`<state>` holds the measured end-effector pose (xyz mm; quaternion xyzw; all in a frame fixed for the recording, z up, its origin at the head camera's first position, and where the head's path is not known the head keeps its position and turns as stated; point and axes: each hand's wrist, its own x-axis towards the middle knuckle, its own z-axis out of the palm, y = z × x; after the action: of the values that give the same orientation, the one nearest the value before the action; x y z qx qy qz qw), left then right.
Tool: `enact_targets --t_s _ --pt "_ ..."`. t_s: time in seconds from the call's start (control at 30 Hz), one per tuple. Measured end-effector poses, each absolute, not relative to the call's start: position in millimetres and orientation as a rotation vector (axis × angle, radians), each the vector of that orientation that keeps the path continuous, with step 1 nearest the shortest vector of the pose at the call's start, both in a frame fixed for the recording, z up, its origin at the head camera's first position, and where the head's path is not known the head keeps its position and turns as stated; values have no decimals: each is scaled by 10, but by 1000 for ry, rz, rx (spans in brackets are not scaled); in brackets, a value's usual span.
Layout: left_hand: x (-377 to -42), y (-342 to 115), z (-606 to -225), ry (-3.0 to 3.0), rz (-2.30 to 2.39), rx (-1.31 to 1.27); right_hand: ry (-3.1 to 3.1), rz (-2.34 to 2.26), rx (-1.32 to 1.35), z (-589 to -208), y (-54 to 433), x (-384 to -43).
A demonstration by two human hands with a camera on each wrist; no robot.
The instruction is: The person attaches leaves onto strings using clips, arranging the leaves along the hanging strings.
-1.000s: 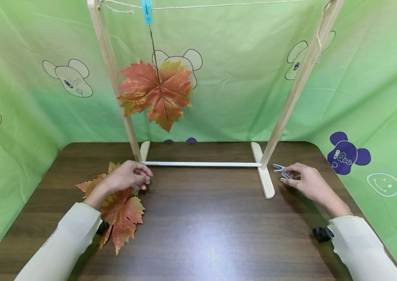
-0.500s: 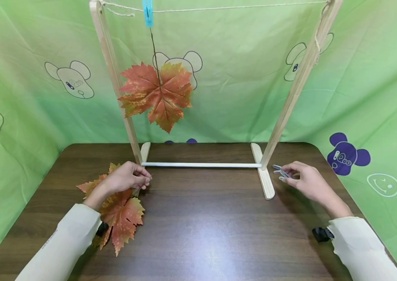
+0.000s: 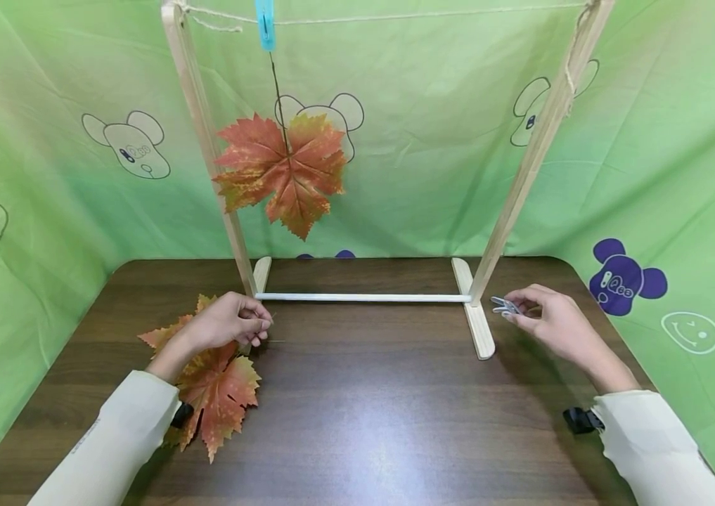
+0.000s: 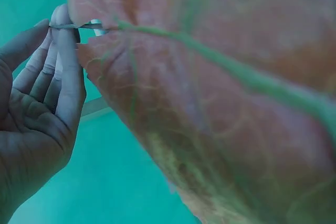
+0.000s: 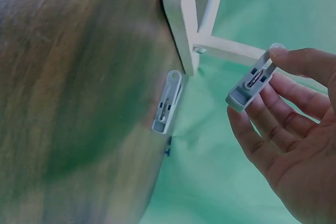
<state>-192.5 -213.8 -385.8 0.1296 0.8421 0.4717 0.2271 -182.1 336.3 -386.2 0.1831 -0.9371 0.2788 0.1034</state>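
Note:
My left hand point(image 3: 227, 323) pinches the thin stem point(image 4: 73, 25) of an orange-red artificial maple leaf point(image 4: 210, 108) between thumb and fingertips. The leaf's veined underside fills much of the left wrist view. In the head view, orange leaves point(image 3: 218, 393) lie under and beside the left wrist, partly hidden by the arm. At the right, my right hand point(image 3: 553, 327) holds a grey clothespin point(image 5: 254, 81) between thumb and fingers. A second grey clothespin point(image 5: 168, 102) lies on the table near the frame's right foot.
A wooden frame point(image 3: 522, 176) stands at the back, with a white crossbar point(image 3: 363, 297) low between its posts. Along its top runs a string point(image 3: 427, 14), from which a blue clothespin point(image 3: 265, 24) hangs another maple leaf point(image 3: 287, 169). Green printed cloth point(image 3: 420, 176) surrounds the brown table point(image 3: 357, 407).
My right hand has risen slightly and turned with the grey clothespin, which now overlaps the one on the table in the head view. My left hand stays nearly still.

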Motion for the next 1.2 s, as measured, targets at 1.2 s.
enact_targets --t_s 1.2 --pt "-1874 -2098 -3627 2348 1286 324 -2608 725 643 -3462 3078 -1792"
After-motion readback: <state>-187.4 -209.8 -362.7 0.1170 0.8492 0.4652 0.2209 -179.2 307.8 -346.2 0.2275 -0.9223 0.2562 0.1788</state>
